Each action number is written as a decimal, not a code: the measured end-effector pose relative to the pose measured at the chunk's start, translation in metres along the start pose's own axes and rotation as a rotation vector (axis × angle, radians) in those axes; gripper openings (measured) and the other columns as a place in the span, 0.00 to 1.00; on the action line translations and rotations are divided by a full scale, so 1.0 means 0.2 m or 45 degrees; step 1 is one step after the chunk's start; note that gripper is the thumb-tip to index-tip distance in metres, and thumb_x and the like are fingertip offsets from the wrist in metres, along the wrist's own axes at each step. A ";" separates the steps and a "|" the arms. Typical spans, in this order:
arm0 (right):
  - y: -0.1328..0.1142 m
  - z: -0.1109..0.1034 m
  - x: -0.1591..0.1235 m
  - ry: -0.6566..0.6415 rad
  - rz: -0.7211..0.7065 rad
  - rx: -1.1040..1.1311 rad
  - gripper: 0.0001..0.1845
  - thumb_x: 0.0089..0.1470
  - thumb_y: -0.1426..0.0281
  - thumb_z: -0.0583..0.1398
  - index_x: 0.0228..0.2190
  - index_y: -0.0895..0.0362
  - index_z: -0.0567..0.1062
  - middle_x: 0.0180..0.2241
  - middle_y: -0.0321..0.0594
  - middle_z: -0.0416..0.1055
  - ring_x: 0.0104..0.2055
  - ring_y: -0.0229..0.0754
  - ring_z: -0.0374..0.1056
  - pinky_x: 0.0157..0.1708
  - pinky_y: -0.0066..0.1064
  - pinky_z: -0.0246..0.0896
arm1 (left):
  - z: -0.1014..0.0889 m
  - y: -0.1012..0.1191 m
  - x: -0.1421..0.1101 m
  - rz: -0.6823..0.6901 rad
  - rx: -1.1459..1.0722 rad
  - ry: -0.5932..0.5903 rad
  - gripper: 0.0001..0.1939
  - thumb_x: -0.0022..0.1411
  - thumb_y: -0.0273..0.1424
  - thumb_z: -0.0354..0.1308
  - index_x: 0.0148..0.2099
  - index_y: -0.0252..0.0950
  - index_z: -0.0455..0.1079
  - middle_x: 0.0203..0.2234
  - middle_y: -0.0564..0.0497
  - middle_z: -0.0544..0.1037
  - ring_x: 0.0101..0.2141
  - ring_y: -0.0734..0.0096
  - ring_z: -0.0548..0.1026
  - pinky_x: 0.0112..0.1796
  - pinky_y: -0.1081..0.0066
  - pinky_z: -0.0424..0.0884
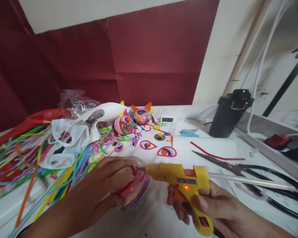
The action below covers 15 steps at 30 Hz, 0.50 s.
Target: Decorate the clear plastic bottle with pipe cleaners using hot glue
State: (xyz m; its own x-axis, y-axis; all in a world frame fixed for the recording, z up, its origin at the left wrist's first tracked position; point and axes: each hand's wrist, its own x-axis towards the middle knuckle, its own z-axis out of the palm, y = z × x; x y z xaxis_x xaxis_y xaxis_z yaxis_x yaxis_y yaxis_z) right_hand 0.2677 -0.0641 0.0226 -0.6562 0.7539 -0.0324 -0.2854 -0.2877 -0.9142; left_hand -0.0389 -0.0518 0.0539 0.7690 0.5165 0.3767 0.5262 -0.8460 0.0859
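Note:
My left hand (109,185) is wrapped round a ball covered in pink, red and purple pipe cleaners (136,191), with clear plastic showing at its edge. In my right hand (213,205) is a yellow hot glue gun (178,173), its orange light lit and a long clear glue stick (250,181) jutting from the back. The nozzle meets the upper right side of the ball; whether glue is flowing I cannot tell. Just beyond lie two eye shapes of coiled pipe cleaner, a left one (148,145) and a right one (166,151).
Loose pipe cleaners (64,185) and a white plastic bag (67,142) fill the left. Two decorated balls, one pink (121,125) and one orange-horned (142,115), stand at the back beside a small digital display (167,119). Black-handled scissors (235,170) and a black bottle (228,114) are at right.

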 end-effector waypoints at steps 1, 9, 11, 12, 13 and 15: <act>0.00 0.00 0.00 -0.001 0.003 0.007 0.22 0.48 0.54 0.67 0.37 0.59 0.80 0.37 0.45 0.72 0.34 0.40 0.67 0.35 0.30 0.58 | 0.00 0.00 -0.01 -0.013 -0.008 0.003 0.22 0.70 0.31 0.50 0.64 0.45 0.54 0.63 0.47 0.66 0.62 0.61 0.62 0.60 0.58 0.62; 0.01 0.00 0.00 0.016 0.037 -0.005 0.24 0.46 0.53 0.68 0.37 0.59 0.79 0.38 0.45 0.73 0.34 0.40 0.67 0.34 0.30 0.57 | 0.01 0.00 -0.01 -0.047 -0.042 0.008 0.25 0.70 0.33 0.50 0.66 0.48 0.51 0.64 0.47 0.65 0.62 0.59 0.63 0.59 0.55 0.63; 0.01 0.00 0.00 0.008 0.027 -0.007 0.23 0.46 0.53 0.67 0.37 0.59 0.79 0.37 0.46 0.73 0.34 0.41 0.67 0.34 0.30 0.57 | 0.00 0.00 -0.01 -0.049 -0.033 0.001 0.24 0.70 0.34 0.51 0.66 0.47 0.53 0.63 0.47 0.66 0.61 0.59 0.64 0.59 0.55 0.63; 0.01 0.00 0.00 0.004 0.022 -0.003 0.23 0.47 0.53 0.67 0.37 0.59 0.79 0.37 0.46 0.72 0.34 0.41 0.67 0.34 0.30 0.57 | 0.00 0.00 -0.01 -0.051 -0.027 0.003 0.23 0.70 0.35 0.51 0.65 0.47 0.54 0.63 0.46 0.66 0.61 0.59 0.64 0.59 0.55 0.63; 0.00 0.00 0.00 0.001 0.016 0.004 0.23 0.47 0.53 0.67 0.37 0.59 0.79 0.37 0.46 0.72 0.34 0.40 0.67 0.34 0.30 0.57 | 0.00 0.00 -0.01 -0.053 -0.023 0.006 0.23 0.70 0.35 0.51 0.65 0.47 0.54 0.63 0.46 0.66 0.61 0.59 0.64 0.59 0.55 0.63; 0.00 0.00 0.01 -0.005 0.010 0.014 0.22 0.48 0.54 0.67 0.37 0.59 0.79 0.37 0.45 0.72 0.34 0.40 0.67 0.35 0.30 0.57 | 0.00 0.00 -0.01 -0.061 -0.021 0.015 0.24 0.70 0.35 0.51 0.65 0.47 0.54 0.63 0.46 0.66 0.61 0.59 0.64 0.59 0.55 0.63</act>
State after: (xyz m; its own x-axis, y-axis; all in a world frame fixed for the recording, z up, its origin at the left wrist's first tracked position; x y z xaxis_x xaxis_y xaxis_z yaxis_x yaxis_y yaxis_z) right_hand 0.2666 -0.0637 0.0226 -0.6612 0.7493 -0.0382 -0.2880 -0.3005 -0.9093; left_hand -0.0410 -0.0529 0.0521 0.7386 0.5549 0.3828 0.5560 -0.8226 0.1196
